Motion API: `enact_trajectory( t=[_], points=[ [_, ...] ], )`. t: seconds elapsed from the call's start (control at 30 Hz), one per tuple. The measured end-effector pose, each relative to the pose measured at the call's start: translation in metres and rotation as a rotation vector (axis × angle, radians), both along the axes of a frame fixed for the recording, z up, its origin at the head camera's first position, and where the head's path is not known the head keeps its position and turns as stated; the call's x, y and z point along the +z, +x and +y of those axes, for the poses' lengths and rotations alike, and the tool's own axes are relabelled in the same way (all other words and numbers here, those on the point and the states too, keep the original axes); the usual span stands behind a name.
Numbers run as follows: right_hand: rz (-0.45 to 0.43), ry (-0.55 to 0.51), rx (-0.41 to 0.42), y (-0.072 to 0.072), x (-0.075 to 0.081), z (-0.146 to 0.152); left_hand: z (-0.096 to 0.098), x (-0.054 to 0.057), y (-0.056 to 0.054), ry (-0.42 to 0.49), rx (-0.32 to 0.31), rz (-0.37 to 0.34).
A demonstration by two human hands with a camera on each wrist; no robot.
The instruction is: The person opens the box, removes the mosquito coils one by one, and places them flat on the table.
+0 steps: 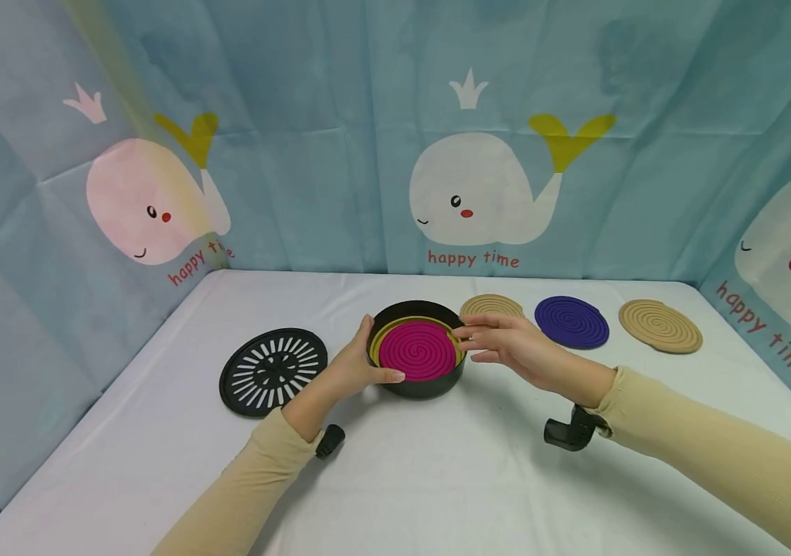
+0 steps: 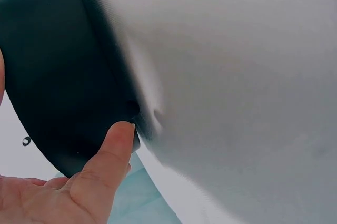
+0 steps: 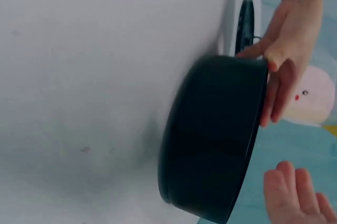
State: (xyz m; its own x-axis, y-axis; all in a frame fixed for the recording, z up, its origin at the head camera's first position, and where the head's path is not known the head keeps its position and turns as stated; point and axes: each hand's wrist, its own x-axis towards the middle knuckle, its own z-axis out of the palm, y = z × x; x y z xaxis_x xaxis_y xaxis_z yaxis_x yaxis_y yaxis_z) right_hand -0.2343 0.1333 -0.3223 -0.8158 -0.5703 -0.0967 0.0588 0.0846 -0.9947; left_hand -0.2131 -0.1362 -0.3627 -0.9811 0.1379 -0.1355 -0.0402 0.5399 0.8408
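A deep black round tin [image 1: 418,391] stands on the table with a magenta mosquito coil [image 1: 418,351] lying inside it. Around that coil shows the yellow edge [image 1: 376,340] of something beneath. My left hand [image 1: 348,369] grips the tin's left side, thumb at the front and fingers behind; the left wrist view shows a finger against the dark wall [image 2: 58,76]. Over the right rim hovers my right hand [image 1: 517,346], its fingers fairly straight and pointing at the coil. In the right wrist view those fingers [image 3: 288,187] appear apart from the tin.
A slotted black lid [image 1: 273,371] lies left of the tin on the white-covered table [image 1: 423,479]. Behind and to the right lie a tan coil [image 1: 491,303], a purple coil [image 1: 572,322] and another tan coil [image 1: 660,326]. A printed blue curtain [image 1: 312,201] borders the table.
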Motion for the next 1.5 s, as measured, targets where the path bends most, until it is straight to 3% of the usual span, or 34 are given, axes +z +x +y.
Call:
enact_trajectory(
  t=[0.33,0.57,0.77,1.13,1.5],
  points=[
    [0.062,-0.007,0.016,-0.033,-0.004,-0.02,0.0,0.0,-0.002,0.004,0.003,-0.005],
    [0.083,0.068,0.048,-0.054,-0.017,-0.032,0.0,0.0,-0.002,-0.008,-0.001,-0.008],
    [0.015,0.079,0.055,-0.067,-0.019,-0.036,0.001,0.001,-0.002,-0.016,0.004,-0.011],
    [-0.132,0.201,0.069,-0.082,-0.011,-0.046,0.001,0.001,-0.001,-0.013,0.012,-0.025],
    [-0.131,0.262,0.095,-0.086,-0.01,-0.049,0.001,0.001,-0.001,0.003,0.001,-0.021]
  ],
)
